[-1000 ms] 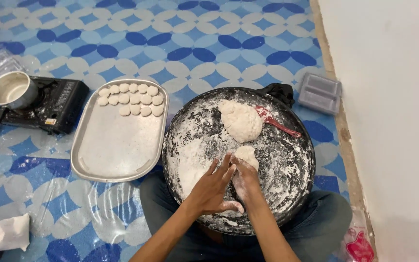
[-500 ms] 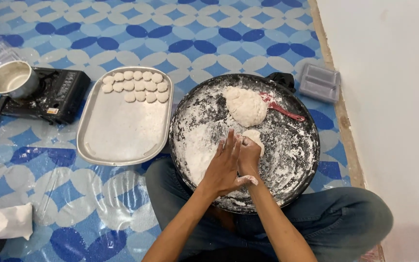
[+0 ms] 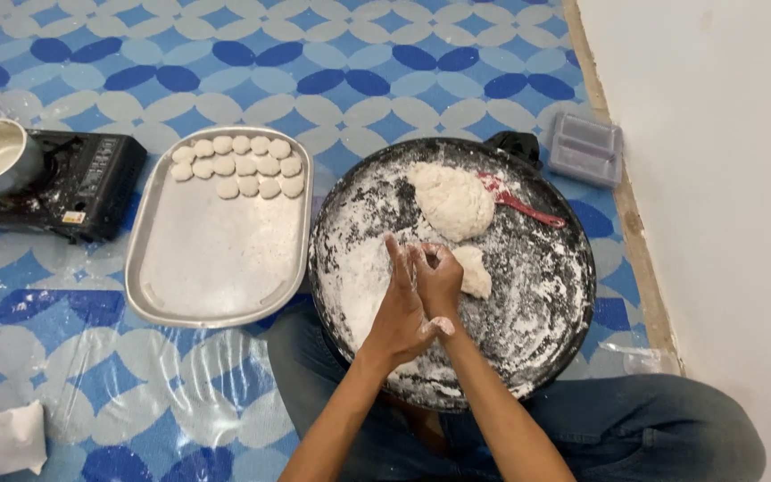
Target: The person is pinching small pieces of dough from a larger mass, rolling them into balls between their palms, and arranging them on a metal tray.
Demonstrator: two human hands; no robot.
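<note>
Both hands, left hand (image 3: 401,308) and right hand (image 3: 439,277), pressed palm-to-palm, contents hidden; small dough piece (image 3: 473,270) lies just right, touching.

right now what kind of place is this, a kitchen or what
Probably a home floor used as a makeshift cooking spot, not a fitted kitchen. A round black floured pan sits on the seated person's lap, a metal tray of dough discs lies on a plastic-covered patterned floor, and a portable stove stands beside it.
</note>
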